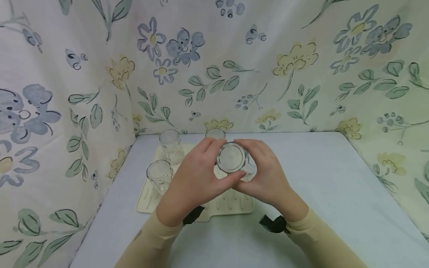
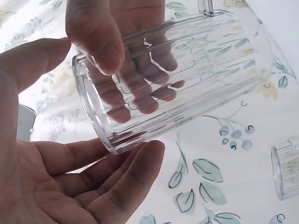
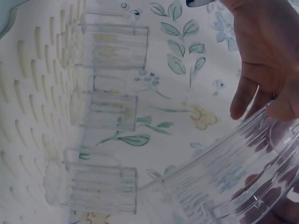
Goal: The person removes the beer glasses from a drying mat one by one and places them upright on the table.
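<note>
A clear glass mug [image 1: 231,158] is held up before me, tilted, its round base toward the head camera. My right hand [image 1: 269,173] grips its side, thumb on one face and fingers behind the glass in the left wrist view. The fingers and thumb of my left hand [image 1: 197,173] curve about the base end, with a fingertip at the base edge in the left wrist view. The handle [image 1: 249,169] is on the right-hand side. Behind and left of my hands, other glass mugs [image 1: 169,147] stand on a cream ridged drying mat [image 1: 145,203].
One mug [image 1: 159,171] stands at the mat's near left, and another [image 1: 215,134] at the back is partly hidden by my left hand. The white table [image 1: 335,193] extends to the right. A flowered curtain [image 1: 254,82] hangs behind and at the sides.
</note>
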Tool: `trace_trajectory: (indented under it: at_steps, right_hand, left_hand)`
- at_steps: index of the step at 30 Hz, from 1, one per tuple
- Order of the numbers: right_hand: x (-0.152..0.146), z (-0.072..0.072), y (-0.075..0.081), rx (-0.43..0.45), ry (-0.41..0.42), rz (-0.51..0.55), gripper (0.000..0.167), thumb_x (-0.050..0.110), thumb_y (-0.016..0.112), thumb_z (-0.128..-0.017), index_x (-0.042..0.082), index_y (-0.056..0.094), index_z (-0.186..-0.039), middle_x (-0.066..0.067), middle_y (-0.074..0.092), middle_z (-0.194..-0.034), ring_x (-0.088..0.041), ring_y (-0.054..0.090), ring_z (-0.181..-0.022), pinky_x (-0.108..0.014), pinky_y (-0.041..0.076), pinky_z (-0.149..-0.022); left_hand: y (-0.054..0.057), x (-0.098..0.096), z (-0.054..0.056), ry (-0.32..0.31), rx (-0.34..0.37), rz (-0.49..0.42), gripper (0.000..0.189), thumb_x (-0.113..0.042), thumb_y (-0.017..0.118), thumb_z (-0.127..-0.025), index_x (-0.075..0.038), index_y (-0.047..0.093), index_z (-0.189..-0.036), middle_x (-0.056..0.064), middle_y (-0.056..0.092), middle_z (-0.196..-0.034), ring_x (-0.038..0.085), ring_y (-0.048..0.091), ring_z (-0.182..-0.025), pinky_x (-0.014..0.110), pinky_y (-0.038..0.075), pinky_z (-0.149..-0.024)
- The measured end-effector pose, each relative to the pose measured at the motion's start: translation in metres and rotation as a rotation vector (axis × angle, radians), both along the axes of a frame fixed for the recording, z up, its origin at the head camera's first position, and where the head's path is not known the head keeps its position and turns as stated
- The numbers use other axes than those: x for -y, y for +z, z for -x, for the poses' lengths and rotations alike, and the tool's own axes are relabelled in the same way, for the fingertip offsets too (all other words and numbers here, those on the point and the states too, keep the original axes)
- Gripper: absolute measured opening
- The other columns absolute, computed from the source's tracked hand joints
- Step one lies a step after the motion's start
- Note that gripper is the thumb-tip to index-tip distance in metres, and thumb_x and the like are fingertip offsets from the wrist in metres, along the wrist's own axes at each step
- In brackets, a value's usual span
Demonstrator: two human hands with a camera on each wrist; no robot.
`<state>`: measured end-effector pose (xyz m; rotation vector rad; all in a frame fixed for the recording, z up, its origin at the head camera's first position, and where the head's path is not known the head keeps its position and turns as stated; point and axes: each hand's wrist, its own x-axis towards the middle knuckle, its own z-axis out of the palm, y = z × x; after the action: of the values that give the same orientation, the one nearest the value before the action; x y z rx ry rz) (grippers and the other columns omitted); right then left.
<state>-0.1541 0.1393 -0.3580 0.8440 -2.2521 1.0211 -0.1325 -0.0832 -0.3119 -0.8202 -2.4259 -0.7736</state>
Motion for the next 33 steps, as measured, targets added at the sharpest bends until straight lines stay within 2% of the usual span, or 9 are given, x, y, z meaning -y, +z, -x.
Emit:
trace_trajectory:
  at_steps: [9,16,28,33]
  right_hand:
    - [-0.001,-0.002,-0.001,-0.073,-0.043,-0.07,0.09,0.03,0.1,-0.072,0.015,0.064,-0.153,-0.006,0.067,-0.147,-0.027,0.061,-0.136,-0.052,0.059,-0.106]
    - [-0.001,-0.001,-0.001,-0.129,-0.066,-0.101,0.089,0.032,0.099,-0.073,0.013,0.065,-0.153,-0.008,0.068,-0.145,-0.029,0.062,-0.135,-0.051,0.058,-0.109]
    - [-0.005,0.002,0.003,-0.195,-0.077,-0.123,0.092,0.024,0.099,-0.075,0.01,0.062,-0.157,-0.013,0.067,-0.148,-0.034,0.062,-0.138,-0.055,0.055,-0.114]
    - [-0.012,0.0,0.009,-0.164,-0.07,-0.134,0.096,0.026,0.095,-0.077,0.013,0.056,-0.164,-0.011,0.063,-0.154,-0.032,0.059,-0.143,-0.054,0.051,-0.118]
  left_hand:
    - [-0.004,-0.002,0.003,0.004,0.008,0.014,0.074,-0.049,0.093,-0.088,-0.005,0.067,-0.142,0.005,0.07,-0.126,0.019,0.072,-0.107,0.035,0.067,-0.095]
    - [-0.007,-0.002,0.006,-0.002,-0.001,-0.014,0.068,-0.044,0.094,-0.086,-0.007,0.068,-0.137,0.003,0.07,-0.123,0.014,0.065,-0.093,0.029,0.063,-0.079]
    - [-0.01,-0.007,0.012,-0.012,0.01,-0.096,0.066,-0.04,0.096,-0.084,-0.009,0.068,-0.135,0.002,0.067,-0.123,0.012,0.065,-0.093,0.025,0.063,-0.08]
    - [-0.011,-0.006,0.016,-0.029,0.007,-0.14,0.068,-0.036,0.097,-0.084,-0.008,0.066,-0.136,0.004,0.067,-0.124,0.014,0.066,-0.105,0.022,0.065,-0.085]
